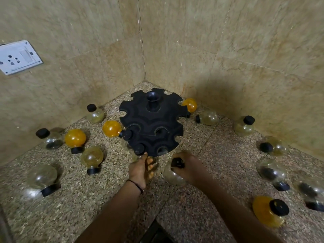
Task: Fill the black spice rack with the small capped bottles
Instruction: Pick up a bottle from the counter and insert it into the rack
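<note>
Ahead of both grips: black spice rack (152, 127), mostly unfilled.
Left grip (140, 171): I pinch its near rim, steadying it.
Right grip (189, 168): wrapped round a clear bottle (172, 177), cap toward rack.

Beige marble walls (175, 41), white socket (18, 57), speckled counter (87, 199).

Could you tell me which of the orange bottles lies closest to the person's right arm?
The orange bottle at the counter's near right edge; the other three orange ones sit beside the black spice rack or to its left.
</note>
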